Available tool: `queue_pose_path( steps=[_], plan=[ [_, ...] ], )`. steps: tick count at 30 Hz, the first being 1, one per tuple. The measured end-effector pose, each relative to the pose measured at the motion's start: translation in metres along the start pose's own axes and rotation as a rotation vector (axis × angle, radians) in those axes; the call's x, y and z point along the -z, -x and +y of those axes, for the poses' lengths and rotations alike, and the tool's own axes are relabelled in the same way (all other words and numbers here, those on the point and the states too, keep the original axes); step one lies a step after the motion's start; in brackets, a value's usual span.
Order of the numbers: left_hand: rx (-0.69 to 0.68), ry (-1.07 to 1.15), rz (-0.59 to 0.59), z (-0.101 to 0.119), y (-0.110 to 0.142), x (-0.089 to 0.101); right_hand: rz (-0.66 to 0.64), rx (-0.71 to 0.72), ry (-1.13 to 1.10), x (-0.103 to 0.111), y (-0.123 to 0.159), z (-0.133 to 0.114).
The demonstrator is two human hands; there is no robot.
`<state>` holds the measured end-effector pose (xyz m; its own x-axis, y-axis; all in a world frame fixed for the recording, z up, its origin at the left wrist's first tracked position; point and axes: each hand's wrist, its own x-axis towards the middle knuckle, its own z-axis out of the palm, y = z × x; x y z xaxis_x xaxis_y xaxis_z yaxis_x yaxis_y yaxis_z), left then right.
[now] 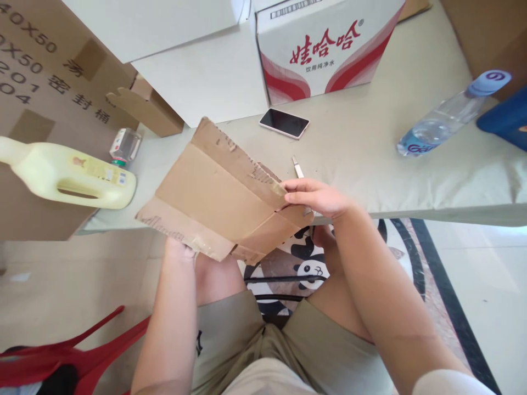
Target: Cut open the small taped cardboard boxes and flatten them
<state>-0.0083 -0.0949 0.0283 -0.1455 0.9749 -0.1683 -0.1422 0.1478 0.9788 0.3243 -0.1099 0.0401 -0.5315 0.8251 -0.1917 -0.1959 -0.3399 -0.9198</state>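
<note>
A flattened brown cardboard box (201, 175) with torn, ragged edges is tilted over the front edge of the covered table and my lap. My left hand (180, 248) supports its lower left edge; the fingers are hidden beneath the sheet. At the right edge, my right hand (317, 197) grips a flap, thumb and fingers closed along the torn border. Just beyond that hand lies a slim white tool (297, 167) with a narrow tip, partly covered by the hand and cardboard. Further back is a phone (285, 123), its dark screen facing up.
A white and red carton (321, 55) stands at the back beside a white box (206, 77). On the left are a yellow jug (78, 173), a small bottle (125, 145) and a large printed carton (37, 66). A clear water bottle (444, 120) lies at right.
</note>
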Motion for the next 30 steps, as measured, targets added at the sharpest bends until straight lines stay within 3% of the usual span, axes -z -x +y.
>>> queue_pose_path(
  steps=[7, 10, 14, 21, 24, 27, 30],
  plan=[
    [0.237, -0.070, 0.049, -0.011, 0.008, -0.002, -0.026, 0.127, 0.037, 0.004, -0.005, 0.010],
    [0.241, -0.037, 0.041, -0.020, 0.011, -0.005, 0.048, 0.206, 0.086, 0.006, -0.006, 0.011],
    [0.214, 0.034, 0.028, -0.026, 0.010, -0.007, 0.258, 0.338, 0.292, 0.012, -0.009, 0.013],
    [0.204, 0.187, 0.090, -0.023, 0.001, -0.009, 0.212, 0.236, 0.177, 0.005, -0.013, 0.018],
    [0.163, 0.280, 0.069, -0.025, 0.004, -0.012, 0.323, 0.222, 0.140, -0.002, -0.015, 0.017],
    [0.278, 0.242, 0.028, -0.032, 0.009, -0.014, 0.463, 0.229, 0.053, -0.006, -0.018, 0.016],
    [0.335, 0.160, 0.067, -0.037, 0.008, -0.014, 0.496, 0.192, -0.035, -0.004, -0.017, 0.012]
  ],
)
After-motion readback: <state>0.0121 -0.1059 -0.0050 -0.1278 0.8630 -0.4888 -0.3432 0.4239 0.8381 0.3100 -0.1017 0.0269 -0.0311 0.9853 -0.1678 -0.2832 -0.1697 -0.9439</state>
